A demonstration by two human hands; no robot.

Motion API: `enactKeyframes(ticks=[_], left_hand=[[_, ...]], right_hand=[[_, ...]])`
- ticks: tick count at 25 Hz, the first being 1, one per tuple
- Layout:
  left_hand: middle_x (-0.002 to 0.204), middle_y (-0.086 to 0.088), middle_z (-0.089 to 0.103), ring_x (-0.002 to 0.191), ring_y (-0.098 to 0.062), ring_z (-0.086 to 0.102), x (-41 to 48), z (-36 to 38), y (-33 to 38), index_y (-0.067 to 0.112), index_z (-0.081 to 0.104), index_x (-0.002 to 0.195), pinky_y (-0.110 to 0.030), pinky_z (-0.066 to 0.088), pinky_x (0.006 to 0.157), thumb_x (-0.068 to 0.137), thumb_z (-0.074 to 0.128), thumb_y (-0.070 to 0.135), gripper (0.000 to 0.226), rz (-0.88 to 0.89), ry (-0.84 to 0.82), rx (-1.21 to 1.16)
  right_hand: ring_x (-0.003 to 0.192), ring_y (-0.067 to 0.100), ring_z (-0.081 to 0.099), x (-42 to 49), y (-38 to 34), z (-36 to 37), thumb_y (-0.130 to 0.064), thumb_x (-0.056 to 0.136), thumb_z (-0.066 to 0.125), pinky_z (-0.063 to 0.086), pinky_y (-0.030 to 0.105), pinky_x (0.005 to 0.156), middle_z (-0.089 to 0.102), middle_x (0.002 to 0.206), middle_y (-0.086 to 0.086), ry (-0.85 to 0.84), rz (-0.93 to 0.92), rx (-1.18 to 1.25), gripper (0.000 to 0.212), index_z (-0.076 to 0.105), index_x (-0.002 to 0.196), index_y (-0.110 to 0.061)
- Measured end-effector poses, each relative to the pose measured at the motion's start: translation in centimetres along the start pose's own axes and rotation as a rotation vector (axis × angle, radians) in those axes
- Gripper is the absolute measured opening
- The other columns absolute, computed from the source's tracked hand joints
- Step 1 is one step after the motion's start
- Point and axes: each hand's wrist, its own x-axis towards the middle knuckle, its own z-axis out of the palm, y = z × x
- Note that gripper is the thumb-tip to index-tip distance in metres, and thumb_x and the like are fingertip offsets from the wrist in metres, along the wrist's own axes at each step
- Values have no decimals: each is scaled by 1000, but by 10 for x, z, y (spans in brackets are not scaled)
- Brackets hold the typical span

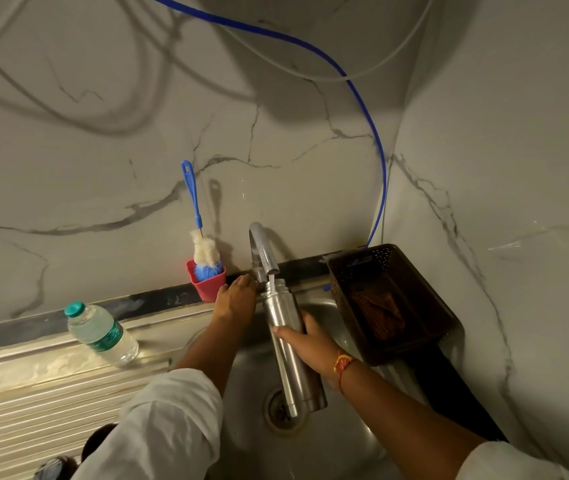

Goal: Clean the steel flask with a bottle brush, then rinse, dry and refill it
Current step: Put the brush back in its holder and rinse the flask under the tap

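Note:
My right hand [305, 342] grips the steel flask [288, 368] around its middle and holds it upright over the sink [331, 306]. The flask's open mouth sits under the chrome tap [261, 249], and a stream of water runs into it. My left hand [236, 297] reaches to the base of the tap; its fingertips are hidden there, so the grip is unclear. The bottle brush [200, 244], with a blue handle and white and blue bristles, stands head down in a red cup [208, 287] against the wall, left of the tap.
A plastic water bottle with a green cap [101, 332] stands on the ribbed steel drainboard [44, 403] at the left. A dark brown perforated basket [393, 306] sits at the sink's right edge. A blue hose [381, 188] runs down the marble wall corner.

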Motion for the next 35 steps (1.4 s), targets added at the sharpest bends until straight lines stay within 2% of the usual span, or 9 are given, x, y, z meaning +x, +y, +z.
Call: enactKeyframes(ticks=[5, 9, 12, 15, 19, 22, 28, 32, 35], left_hand=[[173, -3, 0, 159, -26, 4, -1, 16, -15, 18, 7, 164, -48, 19, 127, 100, 64, 21, 86, -57, -159, -251], [172, -5, -9, 159, -29, -3, -11, 8, -7, 15, 1, 164, -42, 9, 128, 105, 56, 21, 81, -92, -185, -374], [172, -9, 13, 157, -29, 18, -27, 4, -8, 12, 18, 163, -42, 21, 126, 106, 53, 22, 67, -153, -125, -510], [137, -16, 63, 117, -25, 63, -54, -6, 8, 17, 60, 132, -46, 49, 107, 108, 48, 36, 33, -297, -65, -1079], [110, -12, 76, 101, -28, 73, -94, -31, 32, 15, 68, 118, -38, 59, 82, 106, 46, 49, 43, -396, -144, -1729], [110, -12, 78, 109, -30, 71, -106, -40, 34, 12, 71, 118, -42, 57, 95, 105, 49, 48, 44, -405, -112, -1948], [128, -6, 70, 118, -22, 67, -95, -38, 29, 20, 61, 137, -34, 57, 96, 105, 56, 24, 32, -252, -75, -1868], [139, -1, 60, 127, -22, 59, -83, -32, 34, 27, 48, 147, -44, 51, 108, 97, 68, 17, 55, -198, -58, -1668], [144, -2, 57, 127, -23, 59, -74, -23, 32, 29, 42, 151, -50, 51, 108, 89, 77, 30, 71, -246, -18, -1565]], right_hand=[[98, 19, 65, -5, -2, 6, -48, 84, 67, 55, 42, 90, 64, 112, -3, 12, 26, 41, 56, 48, 135, -35], [98, 26, 66, -9, -7, 9, -55, 87, 61, 57, 44, 87, 64, 112, 5, -1, 157, 123, 55, 45, 135, -34], [96, 29, 67, -14, -19, 6, -58, 90, 55, 57, 43, 87, 66, 107, 13, -28, 289, 205, 47, 54, 118, -20], [95, 33, 68, -2, -22, 5, -58, 89, 55, 58, 44, 85, 68, 106, 19, -83, 422, 453, 50, 58, 111, -13], [99, 36, 66, 23, -24, 18, -40, 86, 51, 58, 48, 82, 70, 107, 23, -208, 452, 953, 55, 62, 127, -4], [103, 43, 65, 35, -31, 25, -26, 88, 58, 59, 51, 77, 68, 111, 29, -114, 439, 1144, 45, 60, 123, 1], [109, 42, 61, 64, -14, 23, -25, 100, 46, 57, 50, 81, 61, 122, 29, 136, 426, 1149, 37, 54, 130, -5], [113, 46, 56, 78, -9, 21, -31, 101, 45, 56, 54, 82, 53, 131, 30, 151, 415, 1237, 42, 47, 135, -6], [114, 48, 56, 89, -12, 22, -43, 96, 53, 56, 57, 85, 52, 132, 30, 169, 424, 1217, 52, 46, 136, -11]])
